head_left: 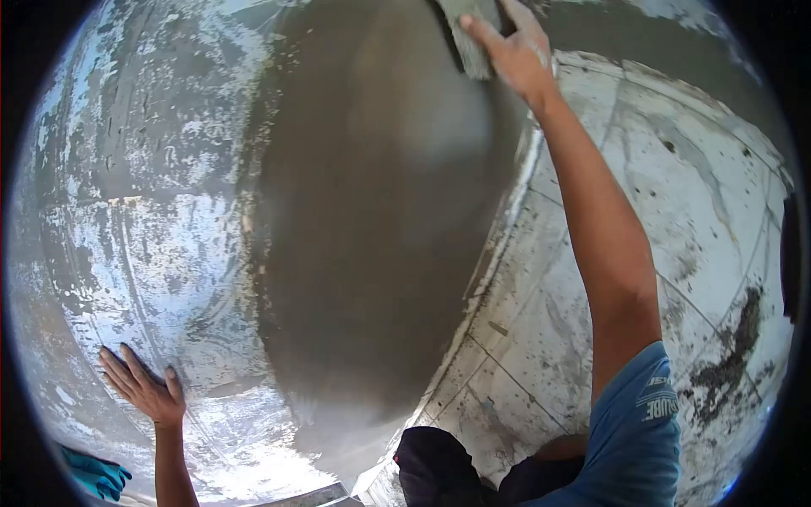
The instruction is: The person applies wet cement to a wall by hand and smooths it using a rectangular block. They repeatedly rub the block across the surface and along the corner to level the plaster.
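Observation:
My right hand (521,55) grips a plastering float (475,42) at the top of the view. The float lies against a band of smooth, wet grey mortar (372,194) that runs down the lower wall. My left hand (148,389) rests with fingers spread on the patchy white-and-grey wall (177,279), at the lower left, and holds nothing. Part of the float's face and its handle are hidden by my fingers and the angle.
White floor tiles (541,287) meet the mortar along a rough, splattered edge. Dark dirt (731,355) lies on the tiles at the right. A teal glove-like item (97,475) shows at the bottom left. My bent knee (435,465) is close to the wall's foot.

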The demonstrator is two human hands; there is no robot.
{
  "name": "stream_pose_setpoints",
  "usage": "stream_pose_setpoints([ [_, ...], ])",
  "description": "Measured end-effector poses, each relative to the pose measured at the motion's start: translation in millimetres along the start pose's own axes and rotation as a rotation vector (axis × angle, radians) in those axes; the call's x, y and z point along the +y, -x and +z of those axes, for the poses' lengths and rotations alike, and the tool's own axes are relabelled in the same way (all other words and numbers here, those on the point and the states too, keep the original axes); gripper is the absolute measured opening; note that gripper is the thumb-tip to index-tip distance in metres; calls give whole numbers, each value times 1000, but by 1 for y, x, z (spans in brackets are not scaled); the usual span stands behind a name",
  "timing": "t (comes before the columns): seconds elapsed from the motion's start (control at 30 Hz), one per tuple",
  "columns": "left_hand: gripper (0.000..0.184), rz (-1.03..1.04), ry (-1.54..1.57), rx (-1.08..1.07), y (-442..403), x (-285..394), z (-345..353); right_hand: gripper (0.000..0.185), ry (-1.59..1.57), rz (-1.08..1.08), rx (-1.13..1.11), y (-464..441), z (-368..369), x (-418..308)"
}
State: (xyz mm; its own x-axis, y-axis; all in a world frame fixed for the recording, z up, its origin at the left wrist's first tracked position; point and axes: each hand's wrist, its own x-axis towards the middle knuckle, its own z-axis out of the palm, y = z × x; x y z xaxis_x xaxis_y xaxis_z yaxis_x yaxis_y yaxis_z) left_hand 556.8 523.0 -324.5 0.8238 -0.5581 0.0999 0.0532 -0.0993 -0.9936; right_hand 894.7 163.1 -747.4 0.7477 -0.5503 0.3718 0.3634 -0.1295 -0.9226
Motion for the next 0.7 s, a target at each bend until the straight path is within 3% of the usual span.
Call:
stream_pose_setpoints([
  [0.17, 79, 32, 7, -19, -1, -1, -1, 71, -131, 37, 52, -4, 39, -22],
  [0.23, 80, 31, 2, -28, 0, -2, 0, 74, -50, -36, -1, 34, 42, -45],
  [0.27, 80, 31, 6, -26, 0, -2, 0, 66, -74, -166, 58, 71, 50, -63],
  [0.3, 80, 33, 12, -23, 0, -2, 0, 62, 2, -252, -62, 116, 50, -88],
  [0.33, 80, 34, 13, -26, -1, -1, -1, 61, -237, -166, -240, 172, 42, -119],
  [0.4, 80, 29, 11, -26, -3, 1, 0, 52, -228, -565, -409, 289, 32, -145],
  [0.47, 79, 36, 16, -24, -2, -1, -2, 48, -469, -621, -606, 332, 27, -141],
  [0.53, 79, 29, 11, -14, -3, 0, 1, 60, -282, -609, -381, 270, 20, -137],
  [0.57, 79, 35, 15, -22, -2, -1, -1, 52, -400, -428, -407, 221, 25, -127],
  [0.6, 79, 27, 12, -27, -1, -1, -2, 61, -642, -18, -595, 180, 33, -116],
  [0.63, 79, 30, 15, -27, -3, -1, -2, 65, -14, -301, -167, 119, 20, -116],
  [0.67, 79, 35, 19, -28, -3, -1, -3, 66, -22, -306, 51, 79, 35, -94],
  [0.7, 79, 32, 15, -32, -2, -2, -3, 65, -60, -263, 75, 42, 33, -88],
])
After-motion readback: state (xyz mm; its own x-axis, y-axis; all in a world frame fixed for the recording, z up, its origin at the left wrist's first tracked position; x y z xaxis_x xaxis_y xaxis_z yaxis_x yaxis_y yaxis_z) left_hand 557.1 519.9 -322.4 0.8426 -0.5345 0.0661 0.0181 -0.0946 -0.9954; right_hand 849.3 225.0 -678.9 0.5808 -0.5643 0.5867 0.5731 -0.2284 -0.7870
